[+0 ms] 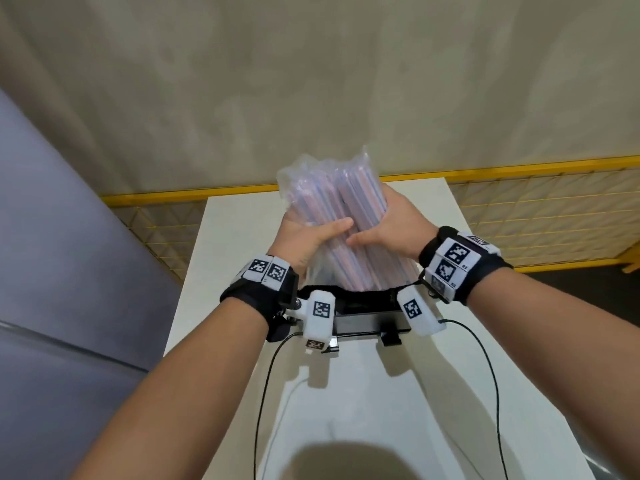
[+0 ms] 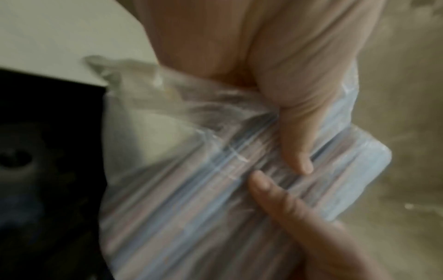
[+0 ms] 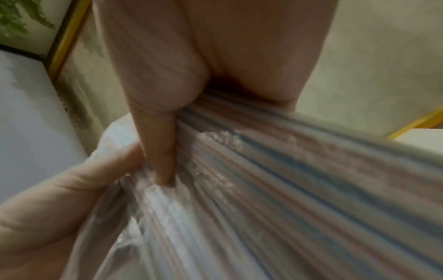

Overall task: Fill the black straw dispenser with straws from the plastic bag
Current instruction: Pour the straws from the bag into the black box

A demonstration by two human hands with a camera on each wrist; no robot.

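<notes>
I seem to stand in a fenced indoor work or test area: a plain white table point(image 1: 242, 258) before me, yellow mesh fencing point(image 1: 540, 216) from ten to two o'clock, bare concrete-like floor point(image 1: 311, 81) beyond.

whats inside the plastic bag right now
A thick bundle of striped straws fills the plastic bag, gripped by left hand and right hand. Their lower ends are hidden behind the wrists.

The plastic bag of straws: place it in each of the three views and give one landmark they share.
Head: plastic bag centre, above the black dispenser.
Left wrist: centre to bottom.
Right wrist: lower right.
Shared landmark: left hand and right hand gripping it.
</notes>
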